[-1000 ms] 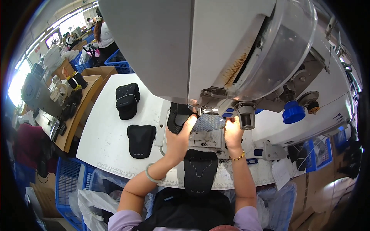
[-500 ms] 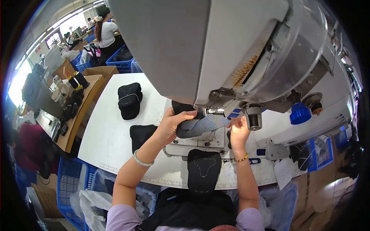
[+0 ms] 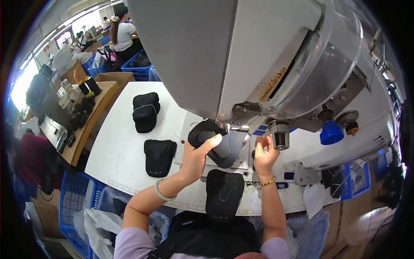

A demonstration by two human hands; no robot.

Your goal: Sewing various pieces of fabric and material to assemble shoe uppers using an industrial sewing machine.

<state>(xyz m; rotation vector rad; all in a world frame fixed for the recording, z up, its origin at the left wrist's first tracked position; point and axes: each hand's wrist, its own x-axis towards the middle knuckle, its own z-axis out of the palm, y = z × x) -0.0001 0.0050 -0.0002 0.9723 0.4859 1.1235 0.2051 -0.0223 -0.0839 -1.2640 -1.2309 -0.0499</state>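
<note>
While a stack of black pads [image 3: 145, 113] is set at the far left of the white tabletop [image 3: 114, 151], with a pale line seen across it, a single black pad [image 3: 160, 158] is laid flat just nearer, marked by pale stitches at its near end. To the right of these, a black-and-grey fabric piece [image 3: 224, 149] is held by the left hand [image 3: 195, 159] below the head of the sewing machine [image 3: 189, 52]: its grey patch is covered partly by the thumb, and the other fingers are mostly hidden. Nearer, a stitched black pad [image 3: 224, 194] is laid at the near edge. Further right, the right hand [image 3: 265, 157] is raised close to the machine's metal cylinder [image 3: 281, 134]; its fingers are curled narrow, but whether anything is pinched there cannot be told. Right of that, a blue knob [image 3: 331, 133] is carried by the machine.

The step in hand is judged to be the positioning of the piece at the machine, though whether it is being set in or taken out cannot be told. A steady left grip would seem to be called for next, with both hands guided clear of the stitching spot.
</note>
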